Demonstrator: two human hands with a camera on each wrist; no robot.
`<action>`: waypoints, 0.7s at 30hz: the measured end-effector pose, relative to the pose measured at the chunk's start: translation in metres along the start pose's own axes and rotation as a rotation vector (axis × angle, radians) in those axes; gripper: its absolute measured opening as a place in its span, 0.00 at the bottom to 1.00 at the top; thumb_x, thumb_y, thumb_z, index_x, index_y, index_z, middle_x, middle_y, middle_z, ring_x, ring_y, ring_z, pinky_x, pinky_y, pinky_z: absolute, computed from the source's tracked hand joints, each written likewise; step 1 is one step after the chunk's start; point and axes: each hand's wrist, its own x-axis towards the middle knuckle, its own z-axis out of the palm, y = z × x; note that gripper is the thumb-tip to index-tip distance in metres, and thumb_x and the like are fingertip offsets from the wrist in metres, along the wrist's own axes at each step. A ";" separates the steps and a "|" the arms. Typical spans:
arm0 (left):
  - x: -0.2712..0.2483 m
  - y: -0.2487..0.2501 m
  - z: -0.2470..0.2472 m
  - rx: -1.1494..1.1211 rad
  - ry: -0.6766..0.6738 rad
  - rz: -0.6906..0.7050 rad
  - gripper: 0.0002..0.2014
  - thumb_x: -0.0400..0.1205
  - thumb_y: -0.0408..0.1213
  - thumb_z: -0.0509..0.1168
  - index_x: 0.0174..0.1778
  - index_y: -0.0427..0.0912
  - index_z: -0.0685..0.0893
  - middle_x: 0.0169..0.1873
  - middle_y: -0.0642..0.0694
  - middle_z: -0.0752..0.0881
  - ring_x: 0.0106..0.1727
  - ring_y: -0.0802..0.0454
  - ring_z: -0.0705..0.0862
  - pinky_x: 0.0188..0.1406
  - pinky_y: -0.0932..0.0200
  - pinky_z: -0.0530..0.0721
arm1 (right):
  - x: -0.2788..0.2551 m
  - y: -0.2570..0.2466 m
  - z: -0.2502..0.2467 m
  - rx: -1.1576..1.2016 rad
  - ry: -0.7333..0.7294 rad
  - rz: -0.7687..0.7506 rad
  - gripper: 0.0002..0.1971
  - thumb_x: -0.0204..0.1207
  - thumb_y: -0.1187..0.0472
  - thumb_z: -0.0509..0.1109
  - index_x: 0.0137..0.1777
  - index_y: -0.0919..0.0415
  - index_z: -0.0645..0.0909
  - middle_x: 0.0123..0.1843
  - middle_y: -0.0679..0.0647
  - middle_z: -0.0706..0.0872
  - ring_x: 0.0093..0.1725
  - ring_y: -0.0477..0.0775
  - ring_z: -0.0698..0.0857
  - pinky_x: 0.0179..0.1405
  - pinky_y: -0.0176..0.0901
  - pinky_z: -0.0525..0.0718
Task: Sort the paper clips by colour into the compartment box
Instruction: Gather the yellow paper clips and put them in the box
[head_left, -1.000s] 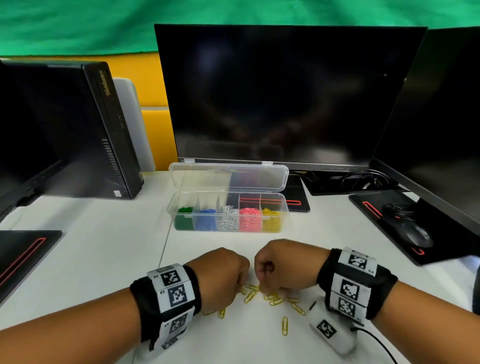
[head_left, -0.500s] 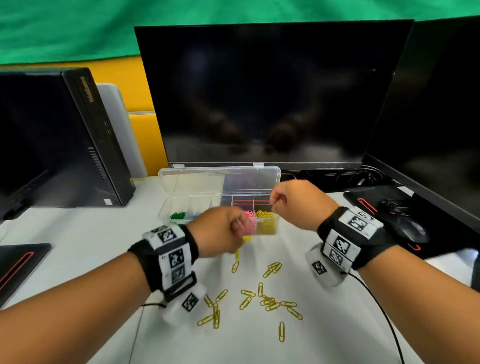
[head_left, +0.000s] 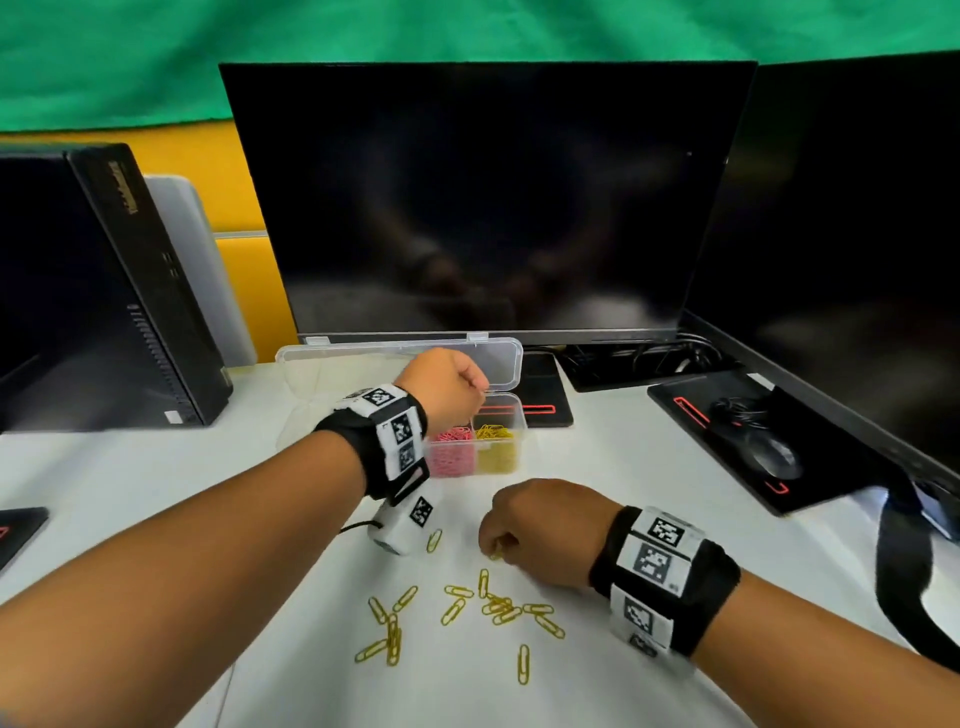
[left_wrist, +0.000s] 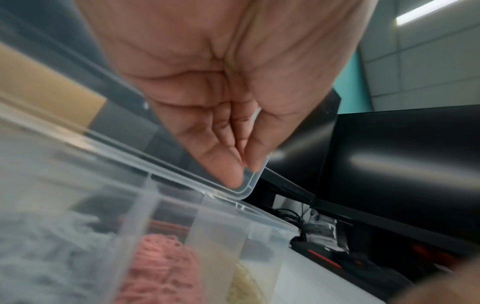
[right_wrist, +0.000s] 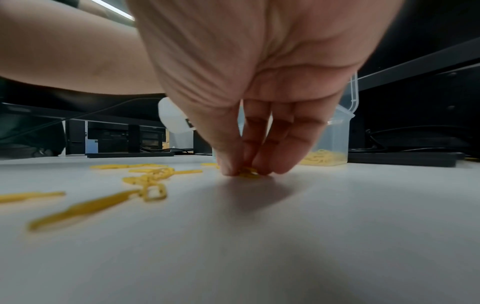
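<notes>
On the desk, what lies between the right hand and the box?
Nothing: bare white desk separates the right hand from the box, clearest in the head view.

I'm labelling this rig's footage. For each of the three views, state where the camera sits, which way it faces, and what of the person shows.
Head: worn on the head, looking forward and down at the desk; both forearms, left hand and right hand show.
Left wrist: under the wrist, looking along the palm into the compartment box.
Right wrist: low over the table, looking along fingers pinching a yellow paper clip.
Shared: all three show the box's yellow compartment.
</notes>
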 end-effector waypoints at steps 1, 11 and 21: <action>-0.007 -0.003 -0.006 0.046 -0.002 0.044 0.08 0.78 0.32 0.67 0.39 0.47 0.89 0.33 0.53 0.90 0.37 0.52 0.89 0.44 0.57 0.90 | 0.000 0.000 0.001 0.001 0.005 0.002 0.12 0.80 0.64 0.67 0.57 0.49 0.88 0.53 0.48 0.86 0.52 0.55 0.84 0.51 0.50 0.85; -0.089 -0.044 0.006 0.736 -0.421 0.316 0.22 0.83 0.58 0.64 0.73 0.58 0.80 0.60 0.55 0.85 0.54 0.57 0.79 0.51 0.64 0.73 | -0.001 -0.004 -0.006 0.164 0.210 0.108 0.15 0.80 0.66 0.63 0.60 0.51 0.85 0.57 0.50 0.80 0.52 0.55 0.81 0.52 0.42 0.79; -0.094 -0.059 0.010 0.663 -0.415 0.207 0.22 0.83 0.32 0.57 0.70 0.57 0.78 0.61 0.52 0.84 0.55 0.52 0.80 0.59 0.57 0.82 | -0.002 -0.008 -0.012 0.217 0.052 0.236 0.13 0.84 0.63 0.55 0.37 0.52 0.68 0.41 0.53 0.78 0.41 0.55 0.75 0.36 0.43 0.71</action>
